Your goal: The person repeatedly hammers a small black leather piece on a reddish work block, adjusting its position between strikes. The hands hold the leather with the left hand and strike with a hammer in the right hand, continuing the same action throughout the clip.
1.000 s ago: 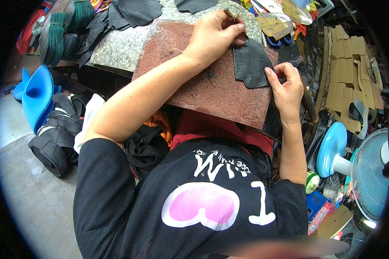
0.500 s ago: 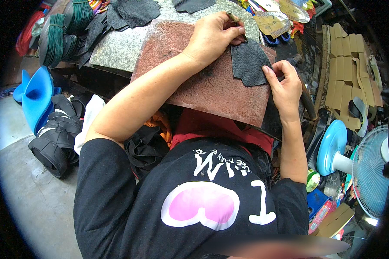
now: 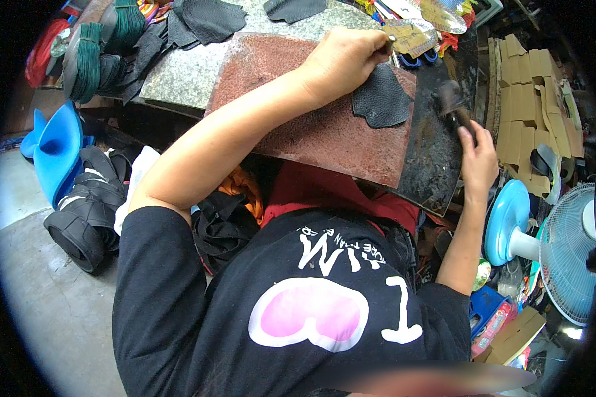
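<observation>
My left hand [image 3: 347,63] is closed around a short metal rod, perhaps a punch [image 3: 391,40], whose end shows above the fingers. It is held over the far edge of a black grained leather piece [image 3: 381,99]. That piece lies flat on a reddish-brown rough board [image 3: 271,129]; its far left part is hidden by my left hand. Off the board's right side, my right hand [image 3: 478,159] grips the handle of a hammer [image 3: 452,99], its head smeared by motion. The hammer is apart from the leather and the rod.
More black leather pieces [image 3: 208,20] lie on the speckled stone slab [image 3: 179,79] at the back. Coils of green cord [image 3: 83,66] stand at far left. Clear templates [image 3: 410,36] and scissors [image 3: 420,61] sit at back right. A fan [image 3: 568,255] stands on the right.
My right hand has let go of the leather's edge, moved right and taken hold of the hammer. My left hand has shifted slightly right with the rod, now more upright.
</observation>
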A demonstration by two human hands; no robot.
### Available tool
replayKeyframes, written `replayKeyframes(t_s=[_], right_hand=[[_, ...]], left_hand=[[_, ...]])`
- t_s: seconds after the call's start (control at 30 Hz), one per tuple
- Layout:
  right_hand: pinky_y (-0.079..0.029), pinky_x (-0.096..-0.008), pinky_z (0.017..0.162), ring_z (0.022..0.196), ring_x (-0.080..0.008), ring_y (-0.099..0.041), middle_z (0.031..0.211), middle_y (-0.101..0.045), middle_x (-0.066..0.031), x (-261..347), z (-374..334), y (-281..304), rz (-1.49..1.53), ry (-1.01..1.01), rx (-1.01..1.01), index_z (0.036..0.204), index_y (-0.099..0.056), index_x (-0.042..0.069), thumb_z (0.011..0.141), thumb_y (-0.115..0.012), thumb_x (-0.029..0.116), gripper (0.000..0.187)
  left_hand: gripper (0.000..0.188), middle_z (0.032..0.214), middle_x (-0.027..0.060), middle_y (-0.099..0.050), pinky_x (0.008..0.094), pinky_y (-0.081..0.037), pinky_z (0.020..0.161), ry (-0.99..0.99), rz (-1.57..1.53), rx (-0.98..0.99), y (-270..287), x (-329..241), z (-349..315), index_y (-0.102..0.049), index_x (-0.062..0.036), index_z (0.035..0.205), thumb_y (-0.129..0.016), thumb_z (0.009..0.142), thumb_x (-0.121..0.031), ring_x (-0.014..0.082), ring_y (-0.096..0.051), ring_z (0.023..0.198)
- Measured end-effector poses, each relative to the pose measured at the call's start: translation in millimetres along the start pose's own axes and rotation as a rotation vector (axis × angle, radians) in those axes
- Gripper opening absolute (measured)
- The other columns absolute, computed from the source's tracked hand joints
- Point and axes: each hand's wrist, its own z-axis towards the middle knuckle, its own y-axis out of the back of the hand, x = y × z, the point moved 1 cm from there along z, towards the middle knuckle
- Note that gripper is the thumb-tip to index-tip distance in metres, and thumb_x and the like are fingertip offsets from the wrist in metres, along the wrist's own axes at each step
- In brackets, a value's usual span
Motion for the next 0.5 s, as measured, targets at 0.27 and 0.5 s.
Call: replayKeyframes(t_s=[0.27, 0.5], right_hand=[[-0.045, -0.0228, 0.058, 0.066, -0.0081, -0.053, 0.085, -0.065, -0.0047, 119.1, 21.7, 73.7, 0.976, 0.395, -0.255, 0.13, -0.059, 0.008, 0.104, -0.053, 0.024, 0.032], [-0.044, -0.0207, 0.057, 0.065, -0.0028, -0.05, 0.08, -0.064, 0.0016, 86.0, -0.1, 16.3, 0.587, 0.06, 0.081, 0.138, -0.059, 0.019, 0.102, -0.057, 0.027, 0.037]], left_hand=[[0.011, 0.083, 0.0195, -0.066, 0.0462, -0.054, 0.071, -0.049, 0.114, 0.045, -8.8, -8.1, 4.7, -0.064, -0.0042, 0.094, -0.062, 0.087, -0.012, 0.039, -0.067, 0.081], [0.016, 0.085, 0.021, -0.066, 0.0425, -0.054, 0.067, -0.007, 0.038, 0.01, -8.2, 0.3, -0.1, -0.062, -0.0029, 0.099, -0.066, 0.089, -0.015, 0.0382, -0.067, 0.079]])
